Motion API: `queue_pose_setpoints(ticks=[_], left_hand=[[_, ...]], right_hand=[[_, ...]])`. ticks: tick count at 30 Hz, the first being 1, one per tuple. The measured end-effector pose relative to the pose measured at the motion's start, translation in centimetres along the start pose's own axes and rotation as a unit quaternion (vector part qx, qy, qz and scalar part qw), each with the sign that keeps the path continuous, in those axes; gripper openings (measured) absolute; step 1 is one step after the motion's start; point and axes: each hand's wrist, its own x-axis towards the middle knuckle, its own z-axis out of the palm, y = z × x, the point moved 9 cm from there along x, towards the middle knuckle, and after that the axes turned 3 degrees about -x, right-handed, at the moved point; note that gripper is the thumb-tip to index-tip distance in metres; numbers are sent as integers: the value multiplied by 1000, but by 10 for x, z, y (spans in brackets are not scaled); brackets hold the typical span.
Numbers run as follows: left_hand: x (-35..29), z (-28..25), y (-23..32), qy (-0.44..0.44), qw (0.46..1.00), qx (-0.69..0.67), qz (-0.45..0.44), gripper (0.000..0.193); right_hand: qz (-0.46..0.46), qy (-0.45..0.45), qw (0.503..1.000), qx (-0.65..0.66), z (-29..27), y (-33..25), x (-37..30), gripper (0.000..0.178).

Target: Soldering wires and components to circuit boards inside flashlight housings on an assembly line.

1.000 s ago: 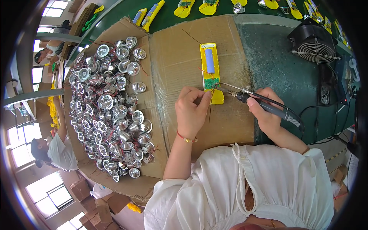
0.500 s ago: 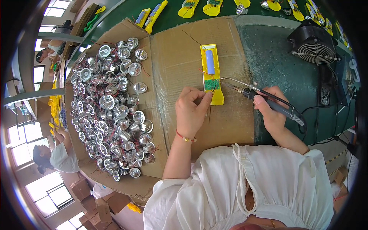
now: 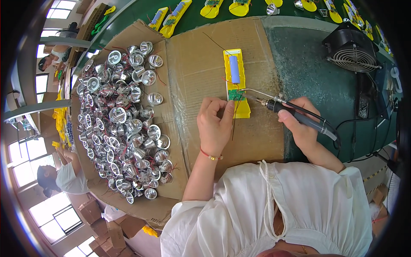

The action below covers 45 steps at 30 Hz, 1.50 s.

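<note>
A yellow plastic housing lies lengthwise before me, with a blue cylindrical battery and a green circuit board in it. My left hand is closed at the board's near edge, thumb and forefinger pinching a thin dark wire. In my right hand is a black-handled soldering iron, pointing left. Its tip reaches the board's right side; whether it touches is too small to tell. A thin bent metal tube along the iron ends over the board.
Cardboard covers the bench under the housing. Many silver reflector cups with red wires fill a cardboard tray on the left. A black fan stands at the far right. More yellow housings line the far edge. Two people sit at the left.
My right hand and the soldering iron have shifted slightly left, bringing the tip and the tube closer over the board. My left hand stays nearly in place, still pinching the wire.
</note>
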Motion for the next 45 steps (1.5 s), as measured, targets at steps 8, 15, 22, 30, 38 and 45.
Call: queue_pose_setpoints(ticks=[8,15,22,30,38,45], left_hand=[[-1,0,2,25,1000,8,17,15],[-4,-1,4,50,998,10,25,14],[-4,-1,3,54,998,-3,15,13],[-3,-1,4,50,999,-1,5,13],[1,-10,-14,9,983,-121,-135,10],[71,4,-6,-62,993,66,-79,18]], right_hand=[[12,-11,1000,-8,9,8,3,16],[45,-17,999,16,12,16,4,15],[47,9,998,35,9,16,-1,16],[37,59,996,56,-19,17,-4,16],[28,92,995,35,-57,22,-5,16],[39,120,992,-7,-68,27,-1,13]])
